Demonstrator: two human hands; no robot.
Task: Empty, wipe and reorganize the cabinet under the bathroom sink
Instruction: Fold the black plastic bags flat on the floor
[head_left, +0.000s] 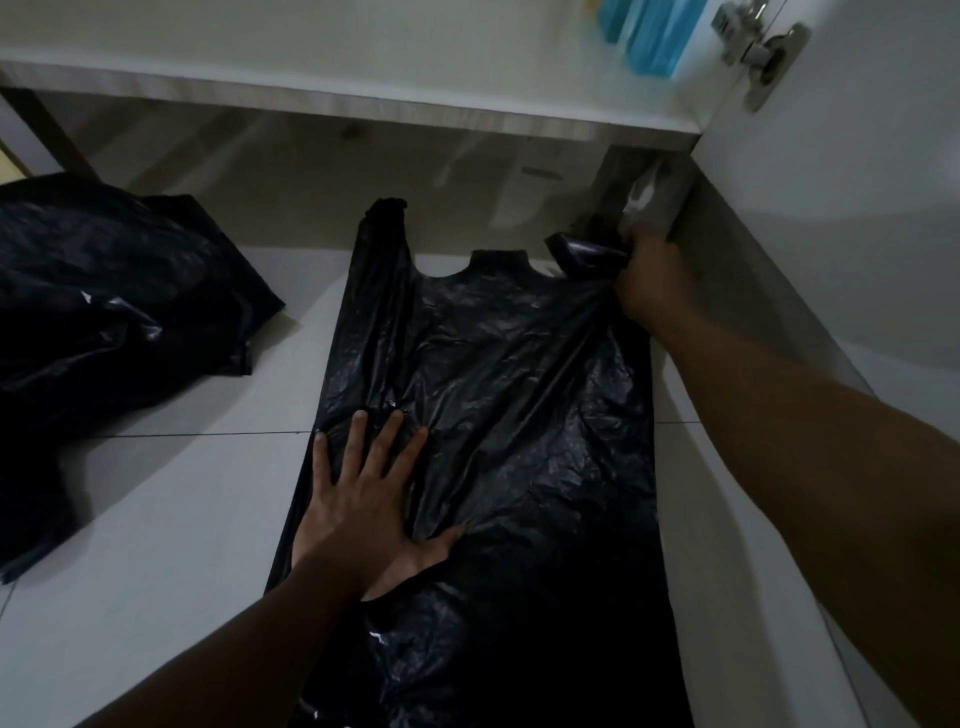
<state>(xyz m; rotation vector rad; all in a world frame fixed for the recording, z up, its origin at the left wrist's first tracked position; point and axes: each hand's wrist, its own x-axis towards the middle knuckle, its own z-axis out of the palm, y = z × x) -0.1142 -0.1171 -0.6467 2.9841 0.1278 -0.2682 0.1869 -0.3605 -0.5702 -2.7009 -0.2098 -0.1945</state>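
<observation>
A large black plastic bag (519, 405) lies spread flat on the pale tiled floor (171, 519), its two handles pointing toward the cabinet. My left hand (363, 499) presses flat on the bag's left side, fingers spread. My right hand (649, 280) is closed on the bag's right handle, next to the foot of the open cabinet door. The cabinet's bottom edge (363, 104) runs across the top of the view, with a dim gap under it.
A second black bag (114, 312) lies crumpled on the floor at the left. The white cabinet door (857, 156) stands open on the right, its metal hinge (769, 52) near the top. Blue items (649, 31) sit inside the cabinet.
</observation>
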